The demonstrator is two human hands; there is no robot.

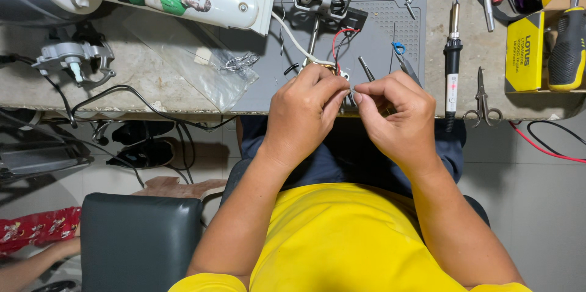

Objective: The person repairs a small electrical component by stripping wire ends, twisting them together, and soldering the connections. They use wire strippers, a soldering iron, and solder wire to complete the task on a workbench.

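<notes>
Yellow box point(524, 54) far right, clear bag point(195, 66) left

Grey mat point(390, 23); red wire point(337, 38) and white wire point(293, 38); black soldering iron point(452, 75); yellow box point(525, 54); yellow shirt point(342, 243) worn.

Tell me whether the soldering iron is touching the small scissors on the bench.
Apart. The head view shows the soldering iron lying upright beside the small scissors, with a clear strip of bare bench between them along their whole length.
</notes>
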